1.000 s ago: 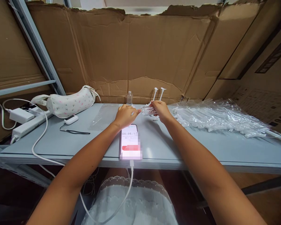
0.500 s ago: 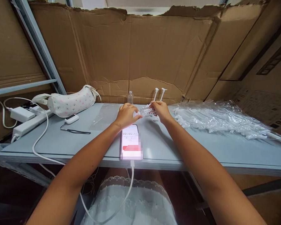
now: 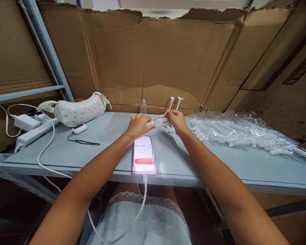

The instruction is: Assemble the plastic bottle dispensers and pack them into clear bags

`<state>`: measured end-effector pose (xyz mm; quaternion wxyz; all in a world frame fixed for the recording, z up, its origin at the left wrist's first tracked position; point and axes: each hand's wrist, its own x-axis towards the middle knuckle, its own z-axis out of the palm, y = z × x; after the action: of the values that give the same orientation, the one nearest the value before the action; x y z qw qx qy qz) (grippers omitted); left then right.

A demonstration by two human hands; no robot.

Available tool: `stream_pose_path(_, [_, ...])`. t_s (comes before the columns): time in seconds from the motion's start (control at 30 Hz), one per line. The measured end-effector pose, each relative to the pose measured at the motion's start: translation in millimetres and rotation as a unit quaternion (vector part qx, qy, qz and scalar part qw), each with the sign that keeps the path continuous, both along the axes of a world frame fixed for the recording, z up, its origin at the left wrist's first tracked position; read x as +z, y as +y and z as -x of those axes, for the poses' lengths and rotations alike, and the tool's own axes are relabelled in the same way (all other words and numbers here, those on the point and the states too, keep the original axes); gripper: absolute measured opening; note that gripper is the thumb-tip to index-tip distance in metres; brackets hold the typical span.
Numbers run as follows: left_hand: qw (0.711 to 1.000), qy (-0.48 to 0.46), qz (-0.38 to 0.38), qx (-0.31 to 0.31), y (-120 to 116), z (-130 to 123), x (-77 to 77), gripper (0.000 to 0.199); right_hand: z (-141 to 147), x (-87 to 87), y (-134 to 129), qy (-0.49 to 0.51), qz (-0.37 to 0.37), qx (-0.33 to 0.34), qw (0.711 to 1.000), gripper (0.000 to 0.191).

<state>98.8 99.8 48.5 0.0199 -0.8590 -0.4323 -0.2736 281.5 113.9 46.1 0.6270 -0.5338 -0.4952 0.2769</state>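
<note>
A small clear ribbed plastic bottle (image 3: 162, 121) lies sideways between my hands above the table. My left hand (image 3: 139, 125) is closed around its left end, where a bit of white shows at the fingertips. With its fingers pinched together, my right hand (image 3: 177, 120) grips the right end. Just behind the right hand, two white stems with flat flared tops (image 3: 179, 101) stick up; their lower parts are hidden. Another clear bottle (image 3: 143, 107) stands upright near the cardboard, behind my left hand.
A phone (image 3: 144, 156) with a running timer lies at the front edge, its white cable hanging down. Clear plastic bags of white parts (image 3: 234, 131) cover the right side. On the left are a floral pouch (image 3: 80, 110), a small white device (image 3: 80, 128) and a power strip (image 3: 35, 134).
The whole view has shifted slightly. Both hands keep the same hold on the clear bottle, with hardly any visible movement.
</note>
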Motion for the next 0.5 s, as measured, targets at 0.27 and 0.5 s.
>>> stream_pose_path(0.27, [0.999,-0.033,0.000,-0.012,0.5,0.7,-2.1,0.036,-2.7,-2.1,2.2,0.000,-0.058,-0.003,0.998,0.029])
stream_pose_path(0.5, [0.998,0.009,0.049,-0.032,3.8,1.6,-2.3,0.031,-1.8,-4.5,4.2,-0.059,-0.154,-0.005,0.986,0.030])
